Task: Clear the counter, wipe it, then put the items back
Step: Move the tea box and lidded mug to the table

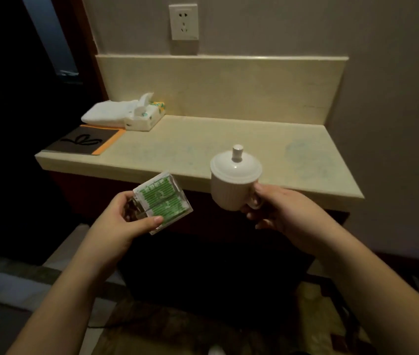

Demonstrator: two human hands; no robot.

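We see a wall socket (183, 21) above the backsplash (218, 88); dark doorway (23, 73) left of the socket, patterned floor (152, 329) far below it.

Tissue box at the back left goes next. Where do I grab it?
Take the tissue box across its two long sides, coming from above and the right. A folded white cloth sits against its left side, and a tissue sticks up from the top opening, so stay clear of the top centre.
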